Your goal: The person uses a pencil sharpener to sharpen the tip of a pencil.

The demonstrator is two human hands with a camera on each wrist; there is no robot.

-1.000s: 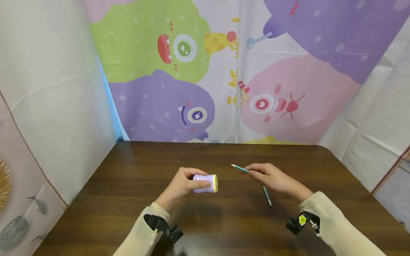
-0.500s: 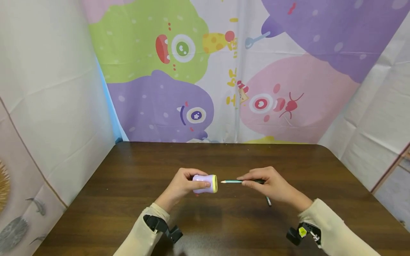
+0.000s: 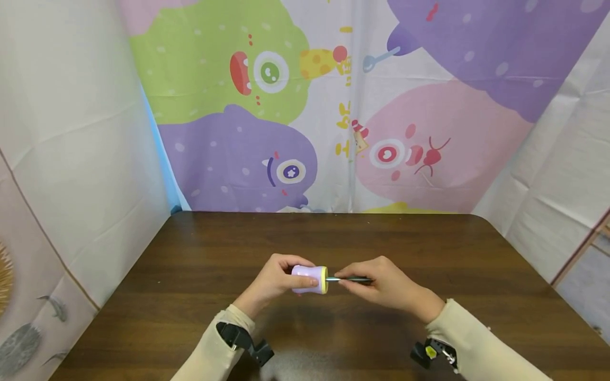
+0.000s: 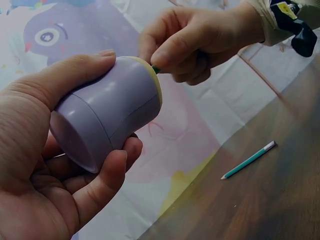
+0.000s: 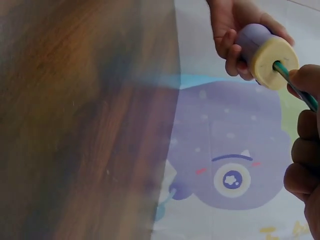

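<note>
My left hand (image 3: 269,283) grips a purple pencil sharpener (image 4: 112,97), thumb along one side and fingers round the other. Its yellow end (image 5: 265,70) has a round hole and faces my right hand (image 3: 388,286). A green pencil (image 5: 284,72) stands tip-first in that hole, so its point is hidden inside. Thumb and fingers of my right hand pinch the pencil shaft close to the sharpener, with the other fingers curled below. Both hands are over the table. A second, teal pencil (image 4: 249,161) lies on the wood, seen in the left wrist view and hidden by my right hand in the head view.
The dark wooden table (image 3: 229,238) reaches back to a cartoon-printed cloth (image 3: 333,159). Pale cloth walls (image 3: 81,132) rise at both sides. A black camera mount (image 3: 243,341) is strapped to each sleeve.
My right hand has moved left and turned the pencil level, and the pencil's tip has gone into the sharpener's hole. My left hand has shifted slightly right and down with the sharpener.
</note>
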